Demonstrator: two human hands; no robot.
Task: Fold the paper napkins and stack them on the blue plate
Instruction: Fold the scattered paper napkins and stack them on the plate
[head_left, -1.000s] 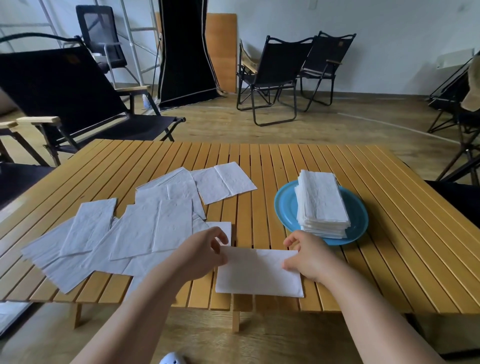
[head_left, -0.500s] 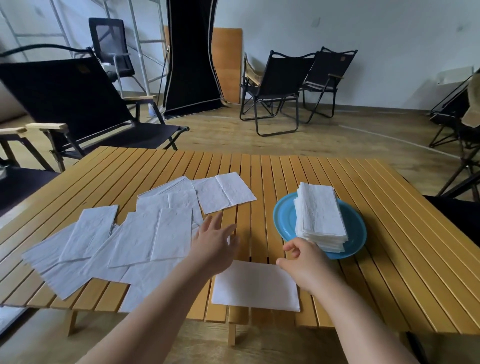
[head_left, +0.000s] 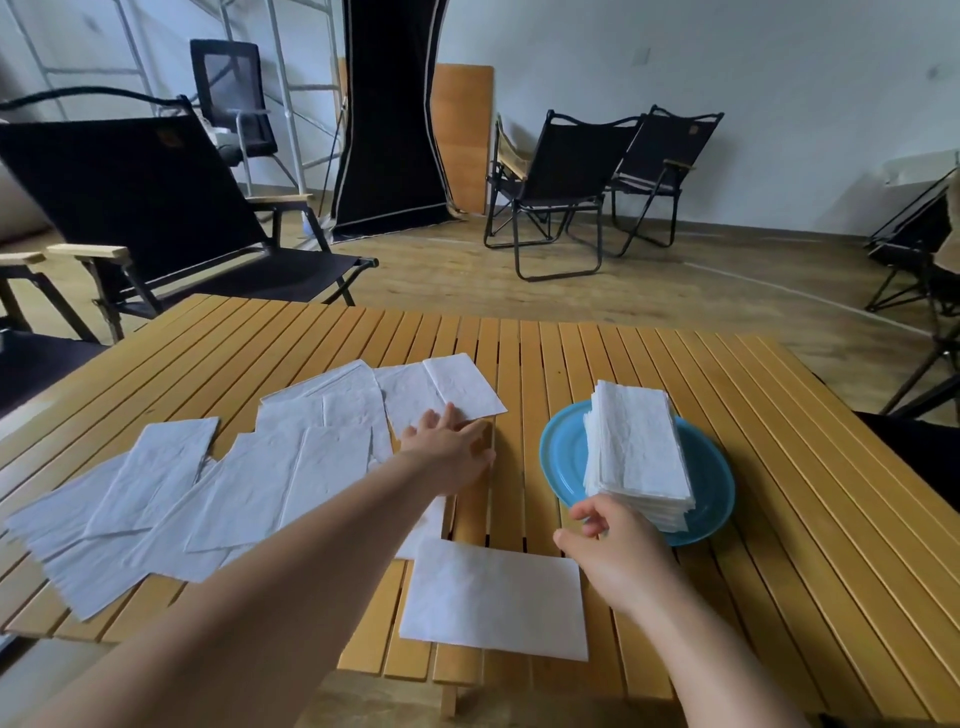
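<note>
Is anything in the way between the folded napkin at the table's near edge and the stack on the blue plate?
Nothing visible. Only the right hand sits between the folded napkin and the stack on the blue plate; otherwise bare table.

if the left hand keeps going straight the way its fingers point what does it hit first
Most likely the far unfolded napkin: the left hand points away and slightly right, its fingertips at that napkin's near edge. Whether they already touch is unclear.

Left hand (head_left: 449, 449) on a far napkin (head_left: 441, 387) (fingers (head_left: 447, 415) spread flat).

Black folding chairs (head_left: 558, 187) on wood floor (head_left: 675, 291), white wall (head_left: 727, 78).
</note>
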